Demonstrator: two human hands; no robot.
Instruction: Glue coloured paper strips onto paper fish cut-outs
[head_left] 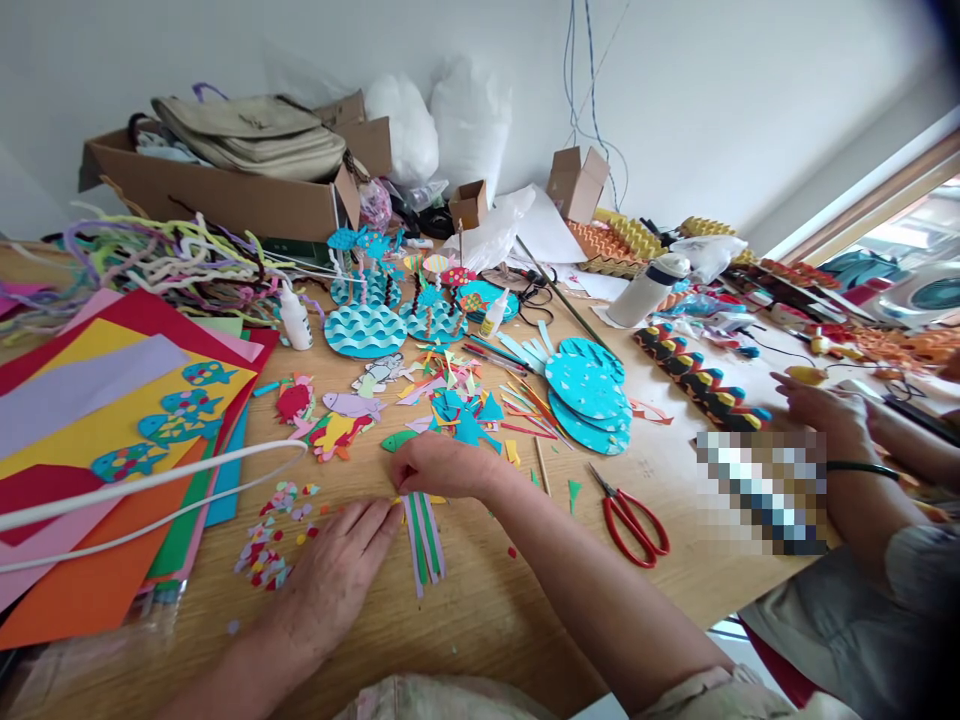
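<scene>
A fringe of purple and green paper strips (pixel 425 545) lies on the table between my hands, with bits of yellow paper (pixel 438 500) showing at its top. My left hand (pixel 341 560) has its fingers together, and the fingertips pinch the left end of the yellow paper. Over the top of the strips, my right hand (pixel 442 466) is closed in a pinch; whatever is in its fingertips is hidden. Just behind the right hand's knuckles lies a green paper fish (pixel 397 440). Paper confetti (pixel 270 540) is scattered left of my left hand.
Red-handled scissors (pixel 634 520) lie at right, near turquoise paper discs (pixel 589 395). Coloured paper sheets (pixel 90 420) are stacked at left under a white cable (pixel 165 470). Glue bottles (pixel 295 318) stand behind the paper scraps (pixel 465 405). Another person's hands (pixel 829 405) work at far right.
</scene>
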